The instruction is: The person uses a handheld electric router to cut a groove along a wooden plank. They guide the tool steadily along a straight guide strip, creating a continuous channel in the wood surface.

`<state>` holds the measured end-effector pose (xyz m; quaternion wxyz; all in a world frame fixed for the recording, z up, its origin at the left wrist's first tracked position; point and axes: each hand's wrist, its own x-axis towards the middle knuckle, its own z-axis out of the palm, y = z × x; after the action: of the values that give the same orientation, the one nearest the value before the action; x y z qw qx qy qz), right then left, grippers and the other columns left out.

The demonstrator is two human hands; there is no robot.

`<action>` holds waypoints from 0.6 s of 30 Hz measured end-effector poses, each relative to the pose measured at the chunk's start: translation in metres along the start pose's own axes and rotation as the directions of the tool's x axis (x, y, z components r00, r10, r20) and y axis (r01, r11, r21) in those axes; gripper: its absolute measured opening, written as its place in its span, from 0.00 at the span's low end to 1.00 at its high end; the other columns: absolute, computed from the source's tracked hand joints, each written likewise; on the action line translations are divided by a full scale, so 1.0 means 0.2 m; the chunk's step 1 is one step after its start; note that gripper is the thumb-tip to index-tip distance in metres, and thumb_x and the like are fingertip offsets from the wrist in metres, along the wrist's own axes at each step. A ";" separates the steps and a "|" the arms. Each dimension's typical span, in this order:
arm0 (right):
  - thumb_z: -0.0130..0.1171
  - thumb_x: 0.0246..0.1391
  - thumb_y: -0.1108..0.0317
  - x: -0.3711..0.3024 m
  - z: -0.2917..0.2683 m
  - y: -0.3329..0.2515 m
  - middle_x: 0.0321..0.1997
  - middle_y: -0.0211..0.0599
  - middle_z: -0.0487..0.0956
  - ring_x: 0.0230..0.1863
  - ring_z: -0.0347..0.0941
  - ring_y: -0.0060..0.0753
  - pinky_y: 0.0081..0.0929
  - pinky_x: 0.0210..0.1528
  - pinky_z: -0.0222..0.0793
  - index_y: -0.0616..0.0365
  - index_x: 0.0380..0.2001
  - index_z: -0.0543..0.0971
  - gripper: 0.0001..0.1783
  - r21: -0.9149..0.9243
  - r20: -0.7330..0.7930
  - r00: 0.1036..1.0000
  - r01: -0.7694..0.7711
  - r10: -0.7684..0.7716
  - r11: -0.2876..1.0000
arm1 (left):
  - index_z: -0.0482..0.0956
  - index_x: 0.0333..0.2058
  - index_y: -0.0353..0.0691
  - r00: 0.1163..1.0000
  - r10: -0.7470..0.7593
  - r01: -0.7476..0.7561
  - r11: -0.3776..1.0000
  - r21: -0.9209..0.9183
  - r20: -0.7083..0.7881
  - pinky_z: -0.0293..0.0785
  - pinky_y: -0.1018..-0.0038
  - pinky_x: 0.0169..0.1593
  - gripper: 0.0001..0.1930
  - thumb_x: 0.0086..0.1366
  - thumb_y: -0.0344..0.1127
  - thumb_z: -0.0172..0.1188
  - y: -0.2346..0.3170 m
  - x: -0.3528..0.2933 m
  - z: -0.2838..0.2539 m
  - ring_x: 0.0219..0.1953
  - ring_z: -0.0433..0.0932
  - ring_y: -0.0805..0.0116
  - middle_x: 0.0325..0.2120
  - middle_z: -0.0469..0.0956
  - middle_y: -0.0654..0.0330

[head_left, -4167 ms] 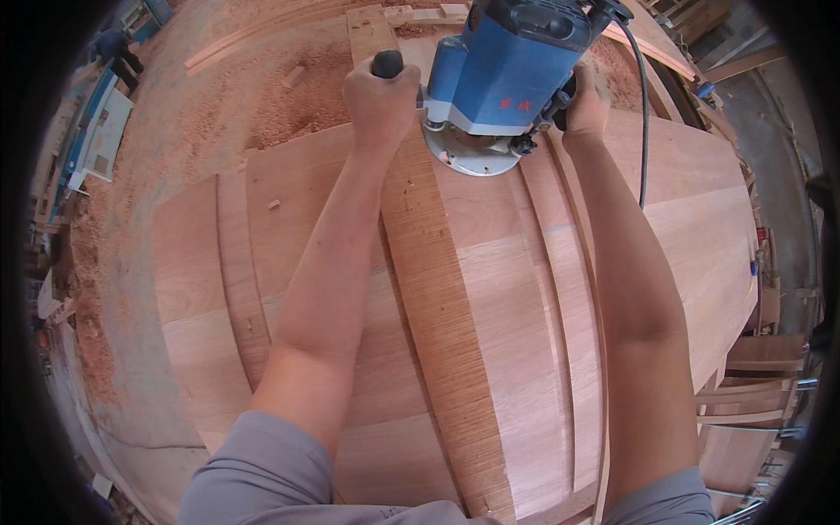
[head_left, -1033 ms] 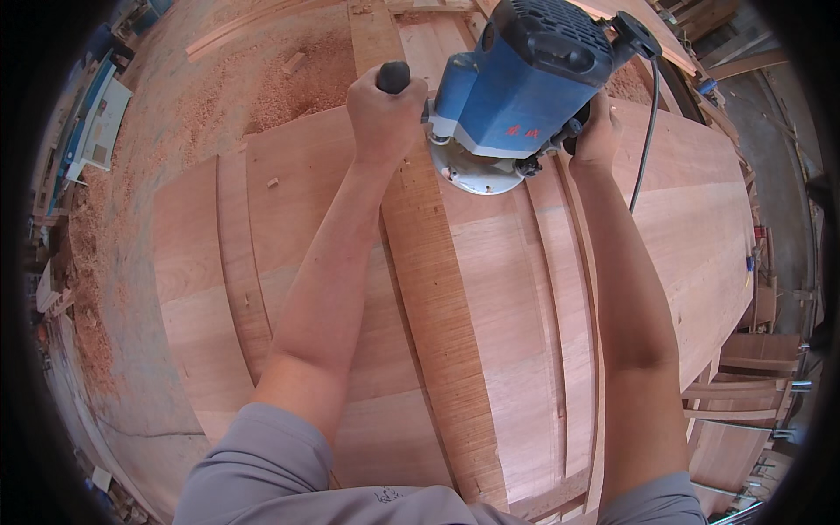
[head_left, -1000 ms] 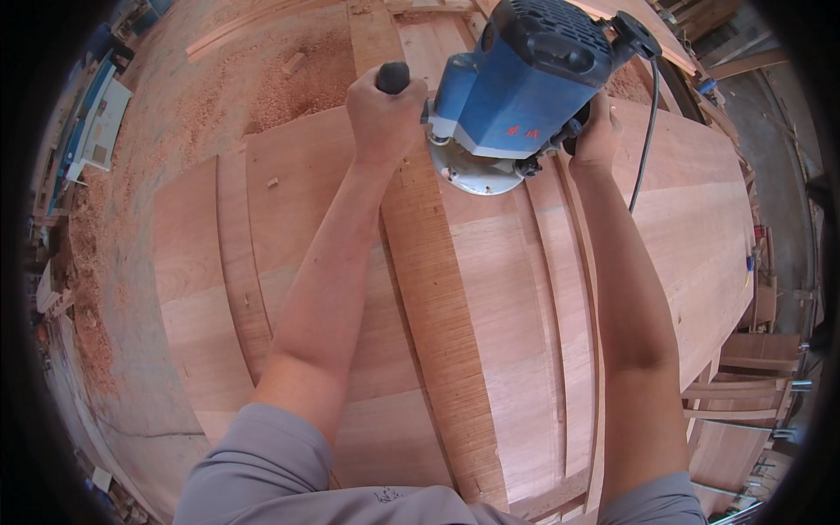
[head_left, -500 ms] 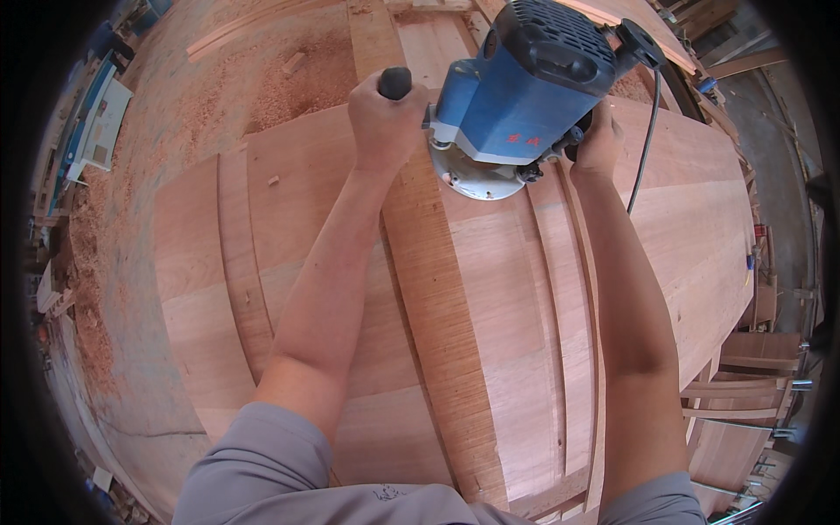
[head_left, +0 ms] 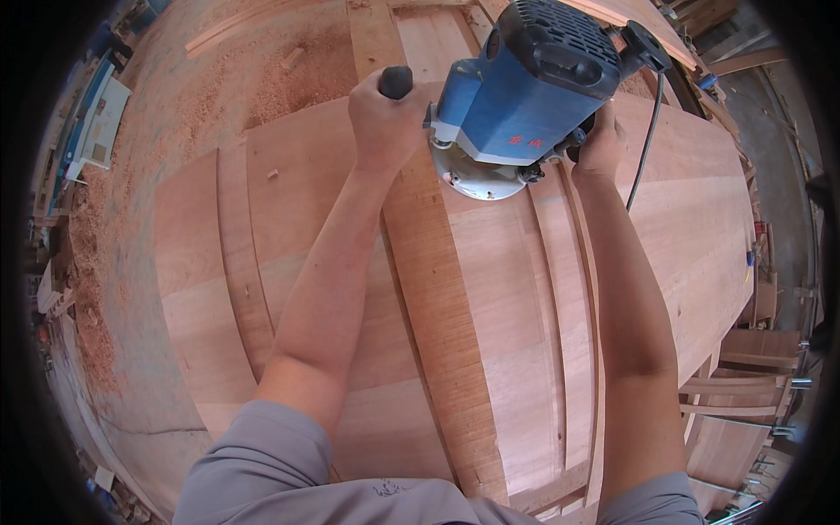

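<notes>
A blue plunge router (head_left: 521, 96) with a black vented top stands on its round metal base at the far part of a wide wooden panel (head_left: 341, 420). My left hand (head_left: 382, 122) is wrapped round its dark side knob. On the opposite side my right hand (head_left: 602, 144) grips the other handle, which the hand and the router body mostly hide. Beneath the base runs a darker wooden strip (head_left: 437, 306), laid lengthwise over the panel. The cutter cannot be seen.
A power cord (head_left: 649, 144) hangs from the router's top right. Sawdust (head_left: 306, 92) and a wood scrap (head_left: 295, 59) litter the floor at the far left. Narrow raised strips (head_left: 236, 245) cross the panel. Wooden panels and frames (head_left: 731, 446) are stacked at the lower right.
The router and both hands have shifted very slightly to the right. My grip on both handles is the same.
</notes>
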<state>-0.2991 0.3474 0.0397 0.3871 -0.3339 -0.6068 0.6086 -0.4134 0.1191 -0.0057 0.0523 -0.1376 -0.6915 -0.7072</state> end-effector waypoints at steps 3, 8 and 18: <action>0.60 0.61 0.53 0.00 -0.01 0.01 0.17 0.31 0.72 0.13 0.65 0.24 0.25 0.14 0.53 0.59 0.19 0.76 0.23 -0.010 0.009 0.999 0.031 -0.031 0.999 | 0.77 0.21 0.33 1.000 -0.019 0.019 1.000 -0.014 0.005 0.67 0.77 0.18 0.08 0.59 0.28 0.63 0.03 -0.01 0.00 0.16 0.71 0.80 0.16 0.74 0.66; 0.61 0.60 0.53 0.01 -0.01 0.02 0.18 0.30 0.72 0.14 0.66 0.24 0.24 0.14 0.53 0.58 0.19 0.76 0.22 0.015 -0.005 1.000 0.008 -0.008 1.000 | 0.74 0.20 0.33 0.998 -0.067 0.066 0.997 -0.045 -0.009 0.69 0.70 0.25 0.09 0.53 0.29 0.64 0.02 0.00 0.01 0.19 0.69 0.76 0.14 0.72 0.63; 0.62 0.58 0.52 0.05 -0.04 0.07 0.19 0.28 0.72 0.15 0.65 0.22 0.24 0.16 0.54 0.57 0.20 0.77 0.21 -0.032 -0.001 0.996 0.093 -0.093 0.995 | 0.73 0.19 0.33 0.998 -0.053 0.053 0.999 -0.013 -0.040 0.69 0.69 0.26 0.10 0.53 0.29 0.63 0.01 -0.03 0.02 0.20 0.69 0.74 0.14 0.71 0.62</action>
<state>-0.2982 0.3611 0.0266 0.4102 -0.3122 -0.6310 0.5798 -0.4064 0.1227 -0.0051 0.0469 -0.1052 -0.6894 -0.7151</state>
